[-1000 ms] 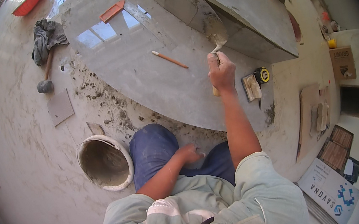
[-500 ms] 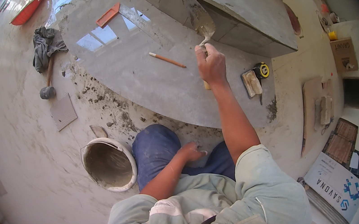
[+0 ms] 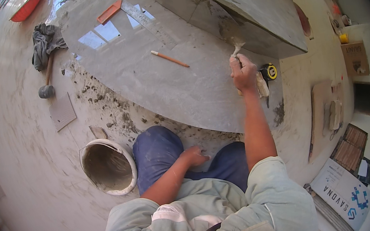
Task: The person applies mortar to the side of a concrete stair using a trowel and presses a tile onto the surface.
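My right hand [image 3: 243, 72] is closed round the handle of a mud-coated trowel [image 3: 236, 45], whose blade is hard to make out against the dark vertical tiled face [image 3: 204, 12]. Just right of that hand lie a yellow-and-black tape measure [image 3: 271, 71] and a pale block [image 3: 262, 85], partly covered by it. On the grey, glossy curved slab [image 3: 128, 71] are a pencil [image 3: 169, 59] and an orange-handled square [image 3: 109, 12]. My left hand [image 3: 194, 156] rests low between my thighs; its fingertips are too small to make out. A mortar-stained bucket [image 3: 108, 167] stands by my left knee.
A grey rag [image 3: 42, 43], rubber mallet [image 3: 46, 91] and small tile [image 3: 62, 112] lie left on the floor, mortar crumbs along the slab's edge. A red tub [image 3: 26, 8] is upper left. Boards [image 3: 316, 121] and boxes [image 3: 354, 56] sit right; an overhanging ledge [image 3: 245, 2] runs above.
My right hand with the trowel first rose slightly up and left, then moved right and down toward the tape measure, now overlapping the pale block. My left hand stays about where it was.
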Available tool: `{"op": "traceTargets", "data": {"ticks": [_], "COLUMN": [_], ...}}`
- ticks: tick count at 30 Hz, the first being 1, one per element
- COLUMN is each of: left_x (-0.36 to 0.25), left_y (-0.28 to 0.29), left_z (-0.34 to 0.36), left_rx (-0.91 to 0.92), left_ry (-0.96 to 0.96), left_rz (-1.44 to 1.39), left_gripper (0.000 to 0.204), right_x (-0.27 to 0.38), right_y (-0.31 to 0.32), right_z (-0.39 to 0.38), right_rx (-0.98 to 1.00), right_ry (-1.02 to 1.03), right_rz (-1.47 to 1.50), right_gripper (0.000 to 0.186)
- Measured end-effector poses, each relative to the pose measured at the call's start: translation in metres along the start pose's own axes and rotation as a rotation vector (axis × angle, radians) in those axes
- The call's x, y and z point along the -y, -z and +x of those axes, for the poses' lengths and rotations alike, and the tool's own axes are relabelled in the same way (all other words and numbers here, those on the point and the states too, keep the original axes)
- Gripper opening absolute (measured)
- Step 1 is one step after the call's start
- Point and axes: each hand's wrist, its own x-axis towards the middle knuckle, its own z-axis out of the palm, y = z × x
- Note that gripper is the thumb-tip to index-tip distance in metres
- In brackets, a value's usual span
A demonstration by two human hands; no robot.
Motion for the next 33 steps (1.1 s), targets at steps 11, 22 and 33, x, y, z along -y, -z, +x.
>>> {"op": "traceTargets", "data": {"ticks": [11, 22, 33], "left_x": [0.002, 0.006, 0.004], "left_y": [-0.003, -0.006, -0.003], "left_z": [0.003, 0.005, 0.005], "left_rx": [0.021, 0.008, 0.001], "left_ry": [0.016, -0.014, -0.007], "left_rz": [-0.003, -0.016, -0.019], "left_gripper": [0.067, 0.069, 0.067], "right_x": [0.045, 0.026, 0.071], "right_y": [0.005, 0.020, -0.002], "right_z": [0.002, -0.018, -0.018], "right_rx": [-0.044, -0.080, -0.082], "right_ry": [0.179, 0.138, 0.072], "right_rz": [-0.205, -0.397, -0.362], "right_gripper": [0.040, 0.039, 0.040]}}
